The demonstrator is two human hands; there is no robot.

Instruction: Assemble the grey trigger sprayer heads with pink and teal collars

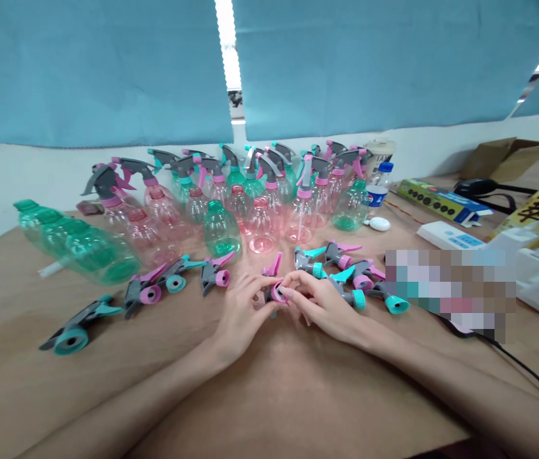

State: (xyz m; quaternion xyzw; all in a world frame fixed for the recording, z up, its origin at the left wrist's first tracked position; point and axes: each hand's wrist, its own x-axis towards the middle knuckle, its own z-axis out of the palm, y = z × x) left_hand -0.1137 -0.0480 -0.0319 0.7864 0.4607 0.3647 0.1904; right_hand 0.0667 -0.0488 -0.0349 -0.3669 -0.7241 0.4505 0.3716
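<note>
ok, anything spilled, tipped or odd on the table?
No spill visible. The green bottles at far left look odd: they slant toward the upper left, while the middle pink bottle stands upright. Lens distortion may contribute; I can't tell leaning from lying. A blocky blur right of the spray heads hides what's there.

Room in front, a crowd behind
From where I stand, a hand could pass over the bare near part of the table point(269, 401), between the two forearms point(178, 379). Loose spray heads point(222, 278) hem in the left hand point(243, 309) and right hand point(324, 306) on either side; close-packed bottles point(262, 229) wall off the back, and a black cable point(513, 357) crosses the right.
</note>
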